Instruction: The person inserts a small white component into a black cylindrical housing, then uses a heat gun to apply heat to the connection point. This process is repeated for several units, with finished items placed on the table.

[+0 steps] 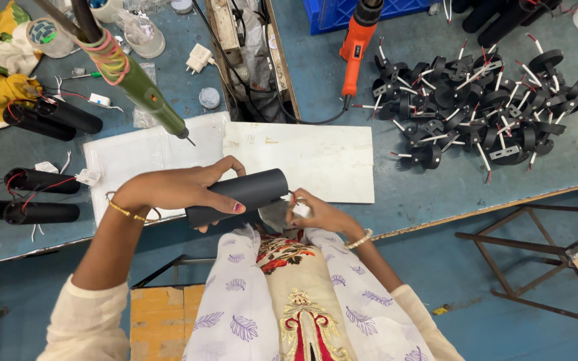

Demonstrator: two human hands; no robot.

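Observation:
My left hand (182, 188) grips a black cylindrical tube (252, 190) around its middle and holds it level above the table's front edge. My right hand (316, 214) is at the tube's right open end, its fingers pinching a small white part there; the part is mostly hidden by the fingers. Both hands hover over a white board (322, 157) lying on the blue-grey workbench (423, 187).
A green powered screwdriver (143, 90) hangs over the board's left end. Several black tubes with red wires (41, 180) lie at left. An orange heat gun (357, 43) and a pile of black brackets with wires (483, 100) sit at right. A metal stand (530, 261) is on the floor.

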